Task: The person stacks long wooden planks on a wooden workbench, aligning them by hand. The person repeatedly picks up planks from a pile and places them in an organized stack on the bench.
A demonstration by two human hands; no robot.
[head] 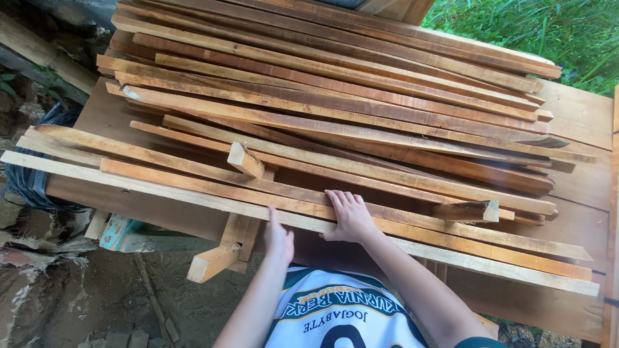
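A big heap of long thin wooden slats lies across a wooden table. My right hand rests flat, fingers together, on the nearest slats at the table's front edge. My left hand is just below that edge, thumb up against the underside of the pale front slat; whether it grips is unclear. Two short offcut blocks sit on the pile, one left of my hands and one to the right.
A short wooden piece sticks out below the table front. Dirt ground with debris and a dark coiled bundle lie to the left. Green grass shows at the top right. My white and green jersey fills the bottom.
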